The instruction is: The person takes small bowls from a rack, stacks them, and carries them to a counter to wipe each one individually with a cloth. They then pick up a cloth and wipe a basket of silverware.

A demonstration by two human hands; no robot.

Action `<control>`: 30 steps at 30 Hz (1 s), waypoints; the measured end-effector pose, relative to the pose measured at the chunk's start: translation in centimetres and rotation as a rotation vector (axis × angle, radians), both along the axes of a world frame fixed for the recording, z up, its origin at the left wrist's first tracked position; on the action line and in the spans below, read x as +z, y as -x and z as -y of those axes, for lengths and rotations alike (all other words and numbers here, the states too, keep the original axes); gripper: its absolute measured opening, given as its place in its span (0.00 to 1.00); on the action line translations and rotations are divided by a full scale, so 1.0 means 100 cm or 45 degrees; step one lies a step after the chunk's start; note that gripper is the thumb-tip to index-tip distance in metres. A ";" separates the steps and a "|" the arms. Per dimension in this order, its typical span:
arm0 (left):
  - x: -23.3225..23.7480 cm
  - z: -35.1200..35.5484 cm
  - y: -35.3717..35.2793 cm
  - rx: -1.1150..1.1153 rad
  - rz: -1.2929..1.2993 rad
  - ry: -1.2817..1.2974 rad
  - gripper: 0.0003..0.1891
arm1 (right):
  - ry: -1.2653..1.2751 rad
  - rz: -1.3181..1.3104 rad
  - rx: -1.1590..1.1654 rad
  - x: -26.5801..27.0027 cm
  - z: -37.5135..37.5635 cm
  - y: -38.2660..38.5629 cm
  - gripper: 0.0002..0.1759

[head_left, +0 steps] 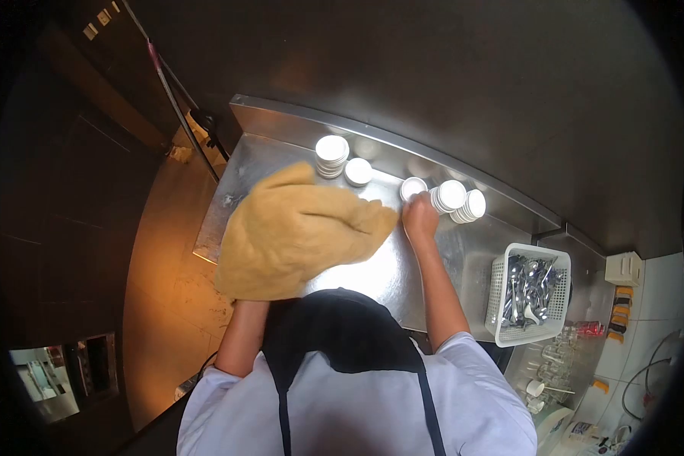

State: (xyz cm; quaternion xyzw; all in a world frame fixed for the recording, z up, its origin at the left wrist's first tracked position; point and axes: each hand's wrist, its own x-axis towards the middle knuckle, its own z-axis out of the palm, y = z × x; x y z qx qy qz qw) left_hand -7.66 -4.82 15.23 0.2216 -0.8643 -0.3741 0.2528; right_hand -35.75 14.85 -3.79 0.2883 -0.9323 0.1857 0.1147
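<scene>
A large tan cloth covers my left hand, which holds it over the steel counter. The fingers are hidden in its folds, and only the forearm shows below. My right hand is closed at the near edge of a small white dish, with its fingertips partly hidden. Close to its right stand a tall stack of white dishes and another white stack. Beyond the cloth are a further stack of white dishes and a shorter white dish or stack.
The steel counter has a raised back edge against a dark wall. A white plastic basket of metal cutlery sits at the right. Glassware stands beyond it. Tiled floor lies to the left.
</scene>
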 end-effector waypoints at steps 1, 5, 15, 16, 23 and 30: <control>0.003 -0.002 0.010 -0.040 0.082 0.087 0.21 | -0.006 0.016 0.019 -0.002 -0.003 0.000 0.08; 0.025 -0.014 0.031 -0.189 0.319 0.283 0.19 | 0.019 0.095 0.086 0.001 -0.003 0.007 0.08; 0.090 -0.015 0.039 -0.436 0.913 0.538 0.14 | -0.034 0.310 -0.072 0.021 0.007 0.007 0.26; 0.085 -0.015 0.038 -0.415 0.872 0.517 0.15 | -0.023 0.302 -0.074 0.021 0.007 0.008 0.27; 0.062 -0.012 0.027 -0.330 0.762 0.425 0.16 | 0.151 0.225 -0.039 0.024 0.009 0.004 0.29; 0.050 -0.015 0.030 -0.271 0.868 0.430 0.18 | 0.393 0.217 -0.008 0.032 0.013 -0.005 0.34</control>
